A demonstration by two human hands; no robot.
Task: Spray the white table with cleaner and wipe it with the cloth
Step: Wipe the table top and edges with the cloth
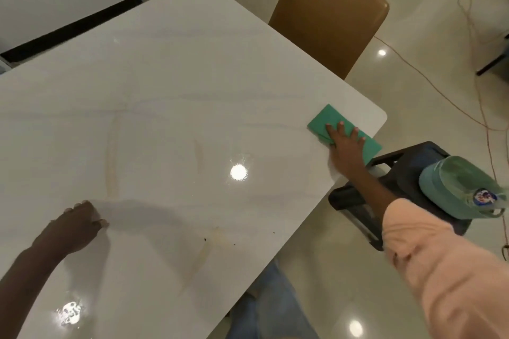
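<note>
The white glossy table (170, 107) fills the left and middle of the view. A folded green cloth (330, 121) lies at the table's right corner, partly over the edge. My right hand (345, 146) presses flat on the cloth with spread, straight fingers. My left hand (78, 224) rests on the tabletop at the lower left, fingers bent down onto the surface, holding nothing. Small dark crumbs (205, 239) lie near the front edge. No spray bottle is in view.
A brown leather chair (330, 14) stands against the table's far right side. A dark plastic stool (399, 162) beside the right corner carries a green cap (462, 187). Cables (468, 107) run across the tiled floor at right.
</note>
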